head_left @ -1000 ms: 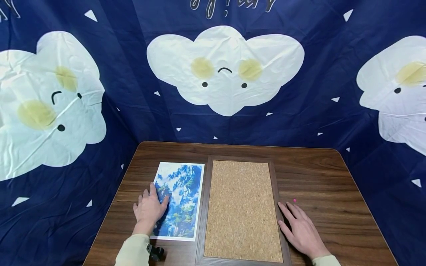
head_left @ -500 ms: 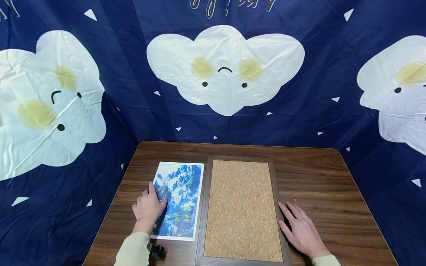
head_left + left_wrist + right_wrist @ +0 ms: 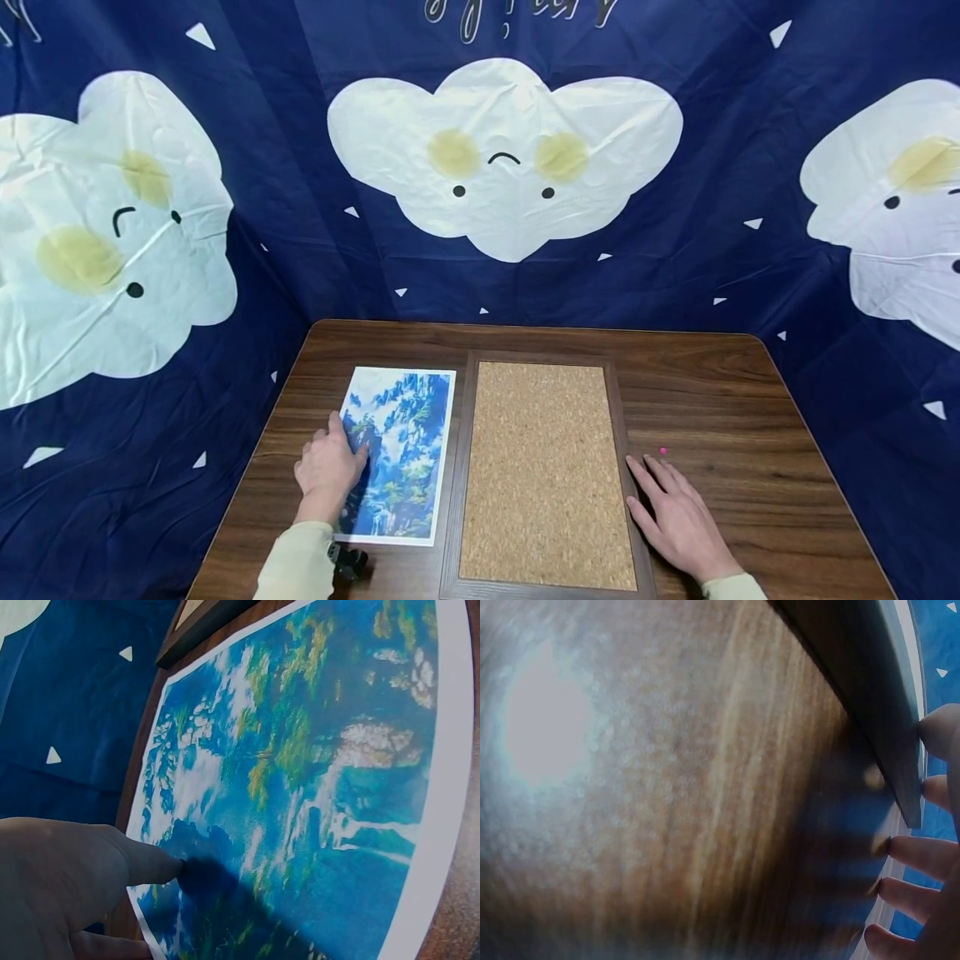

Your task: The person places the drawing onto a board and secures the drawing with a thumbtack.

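A printed landscape picture (image 3: 408, 454) with blue mountains and a white border lies flat on the table, left of a cork board (image 3: 547, 475) in a brown wooden frame. My left hand (image 3: 327, 468) rests at the picture's left edge, its index finger extended along that edge. In the left wrist view its thumb (image 3: 154, 862) touches the printed surface and casts a shadow over it. On the other side, my right hand (image 3: 678, 521) lies palm down with relaxed fingers, thumb and index fingertips against the frame's right side. The right wrist view shows those fingertips (image 3: 934, 731) at the dark frame edge.
A small pink object (image 3: 663, 451) lies on the table just beyond the right hand's fingers. The wooden table (image 3: 720, 383) is enclosed by dark blue cloth (image 3: 420, 275) with white clouds. A black device (image 3: 349, 561) sits at the left wrist.
My left hand and the picture have shifted slightly to the left, widening the gap to the cork board. My right hand and the board have stayed in place.
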A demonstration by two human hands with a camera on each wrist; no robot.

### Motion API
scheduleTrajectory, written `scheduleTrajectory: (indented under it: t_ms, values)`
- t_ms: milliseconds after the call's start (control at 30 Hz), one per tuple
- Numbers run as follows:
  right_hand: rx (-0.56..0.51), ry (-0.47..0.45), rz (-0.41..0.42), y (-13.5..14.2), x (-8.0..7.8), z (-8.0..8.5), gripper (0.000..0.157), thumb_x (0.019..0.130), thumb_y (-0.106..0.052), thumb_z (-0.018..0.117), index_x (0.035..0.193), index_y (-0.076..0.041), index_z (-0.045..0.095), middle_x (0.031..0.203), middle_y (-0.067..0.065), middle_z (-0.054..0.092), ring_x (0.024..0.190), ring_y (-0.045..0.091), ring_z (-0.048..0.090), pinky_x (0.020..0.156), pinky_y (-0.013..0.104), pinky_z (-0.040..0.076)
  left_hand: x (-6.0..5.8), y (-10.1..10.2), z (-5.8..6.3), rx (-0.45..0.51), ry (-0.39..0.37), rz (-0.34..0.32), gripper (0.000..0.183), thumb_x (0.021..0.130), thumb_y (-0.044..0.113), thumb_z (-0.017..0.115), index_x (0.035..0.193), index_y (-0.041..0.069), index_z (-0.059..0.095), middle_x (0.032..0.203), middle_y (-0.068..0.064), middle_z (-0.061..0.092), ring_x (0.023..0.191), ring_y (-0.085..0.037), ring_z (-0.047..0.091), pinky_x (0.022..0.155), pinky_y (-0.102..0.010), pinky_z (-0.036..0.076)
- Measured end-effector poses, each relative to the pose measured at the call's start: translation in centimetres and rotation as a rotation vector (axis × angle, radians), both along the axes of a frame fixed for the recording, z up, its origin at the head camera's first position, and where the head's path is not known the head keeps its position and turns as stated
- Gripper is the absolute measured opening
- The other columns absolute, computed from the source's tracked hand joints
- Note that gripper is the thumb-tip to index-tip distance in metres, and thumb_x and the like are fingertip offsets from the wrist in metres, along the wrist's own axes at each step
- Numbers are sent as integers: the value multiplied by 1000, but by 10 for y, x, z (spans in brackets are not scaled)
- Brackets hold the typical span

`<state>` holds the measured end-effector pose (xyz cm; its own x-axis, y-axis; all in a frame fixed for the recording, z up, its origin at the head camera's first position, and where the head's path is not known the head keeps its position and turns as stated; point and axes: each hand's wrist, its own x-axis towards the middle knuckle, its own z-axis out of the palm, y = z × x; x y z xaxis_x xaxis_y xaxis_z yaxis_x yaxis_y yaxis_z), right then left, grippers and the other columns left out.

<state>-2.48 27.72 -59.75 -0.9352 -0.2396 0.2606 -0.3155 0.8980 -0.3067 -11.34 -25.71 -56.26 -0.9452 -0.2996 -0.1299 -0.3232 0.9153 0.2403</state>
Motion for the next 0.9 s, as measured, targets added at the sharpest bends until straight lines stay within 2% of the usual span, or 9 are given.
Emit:
scheduleTrajectory:
  t_ms: [267, 467, 667, 900]
  values:
    - [4, -6, -3, 0, 0, -1, 56, 98, -28, 71, 150, -11, 57, 143, 27, 59, 130, 51, 55, 103, 64, 44, -2, -2, 1, 13, -7, 35, 88, 91, 35, 79, 152, -10, 34, 130, -41, 51, 114, -60, 56, 90, -71, 49]
    - [1, -12, -5, 0, 0, -1, 56, 99, -28, 71, 150, -11, 57, 143, 27, 59, 131, 51, 54, 103, 65, 43, -3, -4, 1, 11, -16, 57, 73, 91, 33, 80, 133, -17, 49, 122, -39, 50, 103, -55, 59, 83, -67, 53]
    - [1, -19, -10, 0, 0, 0, 56, 99, -29, 70, 150, -11, 57, 144, 27, 59, 132, 51, 53, 103, 64, 43, -3, -6, 3, 34, -4, 65, 56, 91, 24, 77, 122, -16, 53, 113, -36, 49, 95, -51, 59, 76, -64, 53]
    - [6, -18, -12, 0, 0, 0, 56, 99, -29, 71, 150, -11, 58, 144, 27, 59, 132, 51, 54, 105, 63, 42, -3, -9, 0, 63, 18, 78, 42, 93, 12, 73, 119, -16, 56, 109, -34, 50, 89, -47, 59, 72, -61, 54]
